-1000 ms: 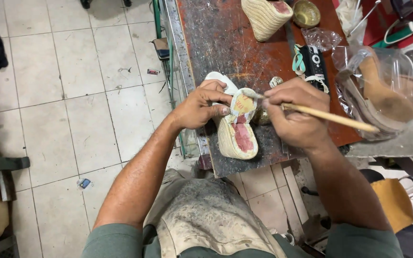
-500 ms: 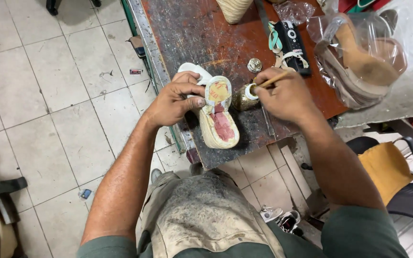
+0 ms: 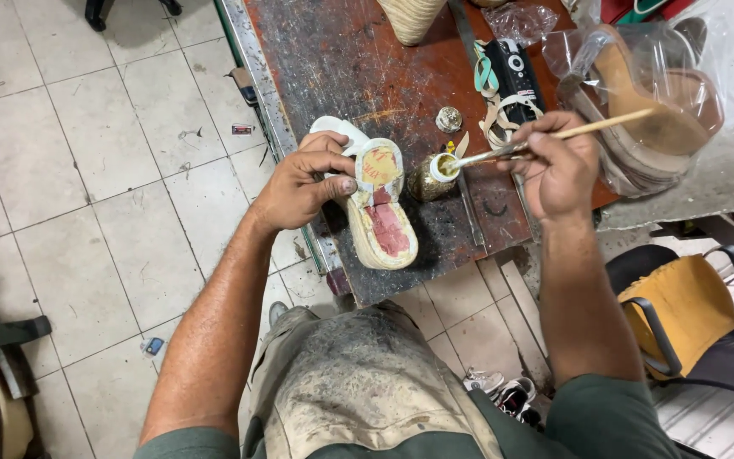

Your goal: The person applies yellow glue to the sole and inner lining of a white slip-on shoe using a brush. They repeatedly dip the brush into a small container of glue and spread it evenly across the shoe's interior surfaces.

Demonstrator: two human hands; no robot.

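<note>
My left hand point(image 3: 303, 180) grips a woven-sole shoe point(image 3: 380, 212) lying on the stained workbench point(image 3: 341, 68), its insole facing up with a yellow patch at one end and a red patch in the middle. My right hand point(image 3: 558, 166) holds a thin wooden-handled brush point(image 3: 545, 140). The brush tip dips into a small round glue pot point(image 3: 435, 174) standing just right of the shoe.
A clear plastic bag of shoe soles point(image 3: 647, 102) lies at the bench's right. A black remote-like device point(image 3: 516, 76), straps, a small metal cap point(image 3: 448, 119) and a woven sole point(image 3: 409, 17) sit farther back. An orange chair point(image 3: 690, 310) stands at right. Tiled floor at left.
My right hand has moved the brush off the shoe's insole and to the right, so its tip now sits in the glue pot. The left hand keeps holding the shoe.
</note>
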